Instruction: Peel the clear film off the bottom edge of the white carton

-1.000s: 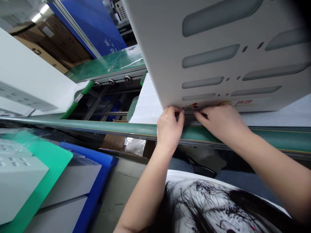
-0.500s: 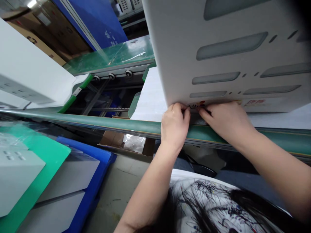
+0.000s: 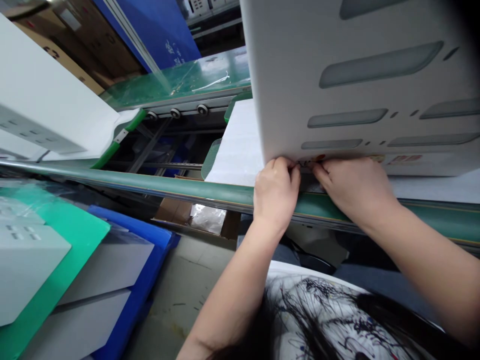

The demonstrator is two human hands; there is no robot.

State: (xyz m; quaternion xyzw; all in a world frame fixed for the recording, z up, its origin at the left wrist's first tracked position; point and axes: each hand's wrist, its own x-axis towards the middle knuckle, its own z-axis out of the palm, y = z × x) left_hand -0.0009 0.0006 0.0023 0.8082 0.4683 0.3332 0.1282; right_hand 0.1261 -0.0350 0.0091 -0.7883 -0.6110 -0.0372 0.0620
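A large white panel [image 3: 337, 55] with long slots stands tilted on the green bench edge [image 3: 187, 190] in front of me. Small coloured stickers [image 3: 311, 161] run along its lower edge. My left hand [image 3: 276, 194] is curled, its fingertips pinched at the panel's lower left corner beside a sticker. My right hand [image 3: 354, 192] lies just right of it, fingers bent and pressing on the same lower edge. What the fingertips pinch is too small to make out.
A white sheet [image 3: 240, 150] lies on the bench under the panel. White panels [image 3: 33, 115] rest at left, more stacked on green and blue boards [image 3: 75, 235] at lower left. A green conveyor [image 3: 187, 80] and cardboard boxes [image 3: 75, 55] stand behind.
The view has shifted, so the panel and both hands sit a little further right. Both hands stay pinched at the panel's lower edge.
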